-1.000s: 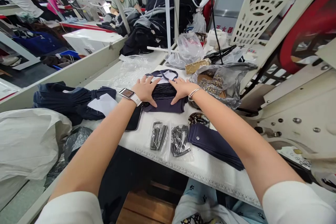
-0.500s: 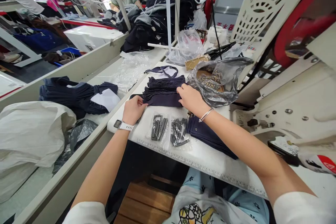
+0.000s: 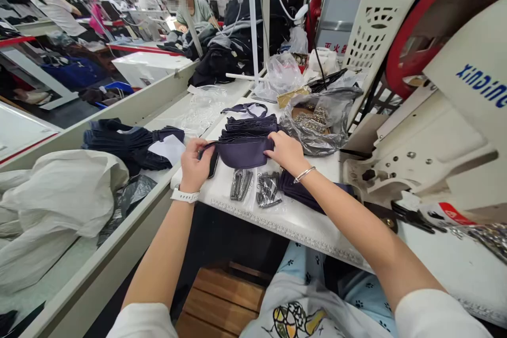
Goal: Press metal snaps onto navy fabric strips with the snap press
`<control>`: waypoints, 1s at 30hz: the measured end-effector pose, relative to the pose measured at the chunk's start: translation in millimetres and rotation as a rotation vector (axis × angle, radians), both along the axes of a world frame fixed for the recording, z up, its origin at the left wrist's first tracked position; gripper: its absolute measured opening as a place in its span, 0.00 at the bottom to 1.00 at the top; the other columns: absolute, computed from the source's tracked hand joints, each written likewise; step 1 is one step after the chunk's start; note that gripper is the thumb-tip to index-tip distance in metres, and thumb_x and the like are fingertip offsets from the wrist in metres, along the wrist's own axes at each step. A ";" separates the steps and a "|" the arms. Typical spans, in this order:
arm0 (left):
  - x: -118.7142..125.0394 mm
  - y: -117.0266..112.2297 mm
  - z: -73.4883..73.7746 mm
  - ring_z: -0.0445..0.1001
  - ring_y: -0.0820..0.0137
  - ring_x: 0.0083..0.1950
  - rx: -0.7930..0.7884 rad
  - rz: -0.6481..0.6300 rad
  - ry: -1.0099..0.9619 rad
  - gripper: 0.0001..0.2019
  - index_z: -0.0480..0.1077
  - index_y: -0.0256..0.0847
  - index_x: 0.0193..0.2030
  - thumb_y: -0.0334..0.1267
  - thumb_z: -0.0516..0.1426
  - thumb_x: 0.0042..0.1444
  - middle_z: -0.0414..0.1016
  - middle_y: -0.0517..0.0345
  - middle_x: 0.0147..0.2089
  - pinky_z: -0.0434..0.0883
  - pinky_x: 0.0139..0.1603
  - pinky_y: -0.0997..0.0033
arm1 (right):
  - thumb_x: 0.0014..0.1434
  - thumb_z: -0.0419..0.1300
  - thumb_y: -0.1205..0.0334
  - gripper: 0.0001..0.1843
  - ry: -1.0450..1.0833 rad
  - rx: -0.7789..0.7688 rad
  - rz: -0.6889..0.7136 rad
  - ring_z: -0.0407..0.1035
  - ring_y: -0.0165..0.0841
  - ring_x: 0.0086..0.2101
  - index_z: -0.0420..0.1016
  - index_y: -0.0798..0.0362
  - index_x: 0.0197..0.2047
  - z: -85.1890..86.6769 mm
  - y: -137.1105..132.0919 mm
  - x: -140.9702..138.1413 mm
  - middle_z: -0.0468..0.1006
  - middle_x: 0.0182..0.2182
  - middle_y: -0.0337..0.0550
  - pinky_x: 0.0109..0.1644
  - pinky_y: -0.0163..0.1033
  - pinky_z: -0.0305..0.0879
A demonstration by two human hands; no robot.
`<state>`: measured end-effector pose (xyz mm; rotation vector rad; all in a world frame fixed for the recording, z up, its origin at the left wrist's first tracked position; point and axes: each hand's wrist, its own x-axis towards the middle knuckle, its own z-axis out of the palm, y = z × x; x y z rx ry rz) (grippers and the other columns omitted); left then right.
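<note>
A navy fabric strip (image 3: 242,155) is stretched between my two hands, its middle sagging toward me. My left hand (image 3: 195,165) pinches its left end, and my right hand (image 3: 285,151) grips the right end between thumb and fingers. Just behind it lies a stack of similar navy strips (image 3: 249,125), with a loose navy band (image 3: 250,110) looped beyond them. A dark phone-like object (image 3: 214,162) is partly covered by my left hand. Closer to me are two clear bags of dark ribbed pieces (image 3: 241,185). Folded navy cloth (image 3: 303,193) sits beneath my right forearm.
A cream machine (image 3: 439,142) with a red wheel (image 3: 396,63) borders the right side. Behind my right hand is an open plastic bag of metal beads or studs (image 3: 317,119). More navy bundles (image 3: 119,142) and white cloth (image 3: 59,190) lie left. A co-worker (image 3: 198,8) sits farther back.
Both hands have lifted the front navy strip off the stack edge, and it now bows between them. My left hand has moved slightly left and turned. The view has tilted up and swung right.
</note>
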<state>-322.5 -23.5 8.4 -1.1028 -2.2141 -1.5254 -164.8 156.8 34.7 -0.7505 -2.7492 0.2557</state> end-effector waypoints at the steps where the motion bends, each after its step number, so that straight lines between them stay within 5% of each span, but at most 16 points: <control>1: 7.0 -4.6 8.1 0.71 0.70 0.40 0.091 0.011 0.031 0.08 0.61 0.42 0.35 0.42 0.54 0.52 0.68 0.58 0.34 0.69 0.46 0.67 | 0.52 0.61 0.55 0.18 0.048 -0.038 0.011 0.70 0.37 0.36 0.68 0.52 0.45 3.3 -2.2 6.8 0.72 0.41 0.45 0.35 0.39 0.63; 4: 40.0 -22.3 37.1 0.70 0.72 0.36 0.321 -0.026 0.115 0.07 0.60 0.43 0.34 0.39 0.56 0.51 0.67 0.61 0.32 0.70 0.42 0.69 | 0.53 0.59 0.54 0.17 0.229 -0.288 0.061 0.67 0.32 0.33 0.69 0.53 0.45 13.3 -15.6 35.6 0.71 0.38 0.43 0.36 0.38 0.63; 8: 109.7 -45.7 64.1 0.69 0.74 0.30 0.318 -0.350 -0.014 0.06 0.62 0.46 0.35 0.35 0.57 0.52 0.69 0.62 0.31 0.68 0.29 0.74 | 0.51 0.60 0.48 0.30 0.249 -0.944 0.281 0.67 0.31 0.38 0.62 0.53 0.53 8.6 -51.3 85.8 0.69 0.47 0.49 0.42 0.39 0.65; 12: 176.1 -49.3 62.1 0.66 0.73 0.23 0.303 -0.788 -0.421 0.05 0.60 0.47 0.35 0.40 0.55 0.56 0.67 0.62 0.25 0.65 0.22 0.73 | 0.40 0.67 0.45 0.51 0.142 -1.651 0.562 0.66 0.32 0.46 0.48 0.47 0.63 -24.3 -92.0 133.6 0.67 0.50 0.48 0.48 0.38 0.63; 15: 206.4 -41.6 51.9 0.66 0.73 0.22 0.352 -0.831 -0.602 0.07 0.60 0.48 0.34 0.40 0.57 0.54 0.65 0.65 0.23 0.69 0.26 0.70 | 0.40 0.69 0.49 0.38 0.318 -1.893 0.535 0.66 0.24 0.28 0.64 0.48 0.54 -48.5 -105.5 171.0 0.71 0.29 0.35 0.31 0.31 0.63; 18: 227.0 -33.4 41.5 0.69 0.73 0.23 0.368 -0.711 -0.739 0.09 0.61 0.47 0.34 0.41 0.59 0.52 0.66 0.65 0.25 0.70 0.25 0.72 | 0.46 0.67 0.52 0.18 0.619 -1.804 0.289 0.58 0.21 0.20 0.72 0.51 0.39 -60.0 -99.9 216.8 0.64 0.21 0.31 0.24 0.29 0.58; 21: 250.8 -25.7 31.1 0.68 0.76 0.24 0.345 -0.637 -0.790 0.11 0.63 0.46 0.35 0.41 0.62 0.48 0.68 0.63 0.29 0.67 0.23 0.77 | 0.46 0.66 0.52 0.23 0.675 -1.541 0.184 0.66 0.27 0.34 0.71 0.49 0.45 -64.6 -90.2 262.0 0.71 0.35 0.40 0.39 0.34 0.65; 24: 281.2 -17.9 21.0 0.63 0.78 0.21 0.243 -0.777 -0.805 0.09 0.63 0.45 0.33 0.41 0.60 0.50 0.65 0.63 0.26 0.62 0.20 0.79 | 0.45 0.66 0.50 0.36 0.549 -1.354 0.281 0.61 0.34 0.52 0.62 0.46 0.57 -71.6 -90.8 292.9 0.65 0.54 0.47 0.55 0.42 0.59; 26: 301.6 -13.8 16.1 0.61 0.76 0.21 0.121 -0.905 -0.814 0.07 0.63 0.46 0.33 0.42 0.58 0.52 0.63 0.63 0.25 0.61 0.19 0.78 | 0.46 0.65 0.48 0.39 0.560 -1.283 0.345 0.57 0.36 0.57 0.59 0.45 0.59 -77.2 -95.6 306.0 0.62 0.58 0.47 0.61 0.45 0.52; 30: 332.1 -9.7 16.1 0.69 0.69 0.30 -0.173 -0.999 -0.669 0.07 0.69 0.46 0.39 0.43 0.55 0.55 0.71 0.55 0.32 0.69 0.32 0.69 | 0.45 0.65 0.48 0.21 0.731 -1.189 0.252 0.68 0.35 0.44 0.73 0.49 0.41 -82.7 -99.1 332.8 0.75 0.42 0.43 0.53 0.44 0.62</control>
